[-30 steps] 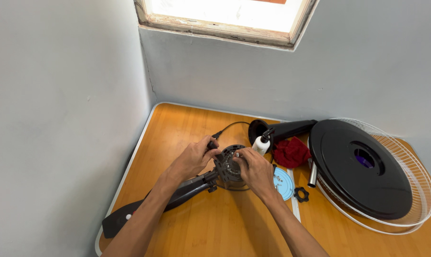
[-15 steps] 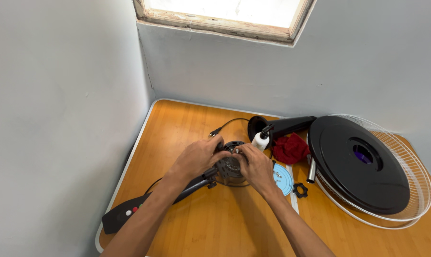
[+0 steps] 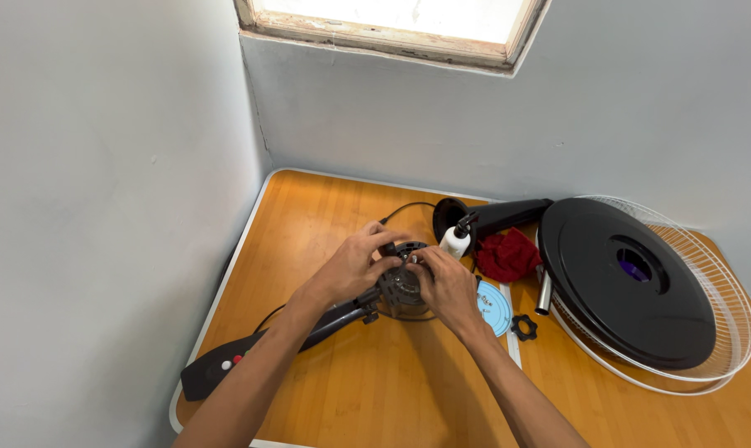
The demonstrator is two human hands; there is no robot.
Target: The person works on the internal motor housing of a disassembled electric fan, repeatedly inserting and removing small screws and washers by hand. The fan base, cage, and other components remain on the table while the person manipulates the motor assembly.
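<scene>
Both of my hands work on a round dark fan motor unit (image 3: 399, 288) lying on the wooden table (image 3: 326, 224). My left hand (image 3: 355, 264) grips its upper left side, fingers curled over the top. My right hand (image 3: 443, 286) holds its right side, fingertips pinching at the centre near the shaft. The motor sits on a black neck that runs down-left to a black control base (image 3: 218, 371) with red and white buttons. A black cable (image 3: 404, 209) loops away behind the motor.
Right of my hands lie a small white bottle with a black nozzle (image 3: 456, 239), a red cloth (image 3: 508, 255), a light blue disc (image 3: 495, 307), a black nut (image 3: 523, 327), a metal tube (image 3: 545, 292), a black round base plate (image 3: 629, 282) on a white wire grille (image 3: 728, 299). Walls close left and behind.
My hands have shifted a little on the motor; the left fingers now curl further over its top. The view has moved slightly.
</scene>
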